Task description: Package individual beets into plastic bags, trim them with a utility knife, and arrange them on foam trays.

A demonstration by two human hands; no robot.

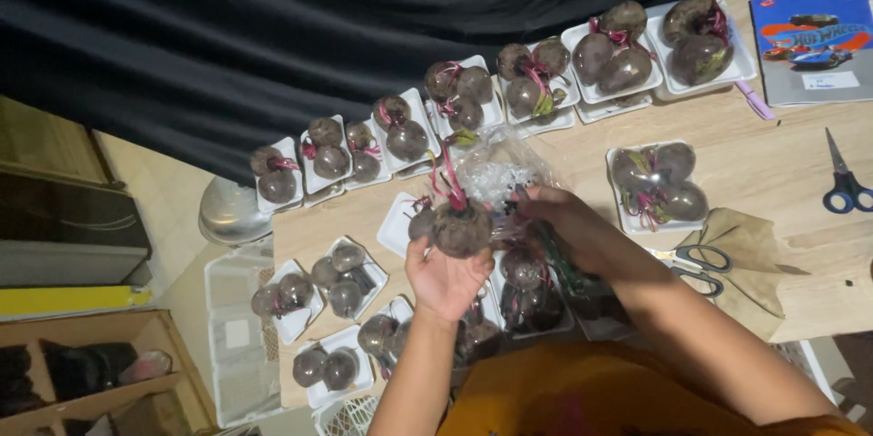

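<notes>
Wooden table [782, 172] was crowded with white trays [627, 81] of beetroots. One beetroot [461, 229] was cupped from below by left hand [443, 277], fingers curled; right hand [555, 213] pinched plastic wrap [496, 172] over it.

Beetroot [460, 229] in my left hand [446, 280] — dark purple, magenta stems. Trays [396, 227] white. Table [773, 172] pale wood. Scissors [846, 186] blue-handled. Backdrop cloth [364, 27] black. My sleeve [582, 395] — orange.

One camera sits on the person's head. It looks down, close over the wooden table [782, 172], with the black curtain [364, 27] beyond it.
</notes>
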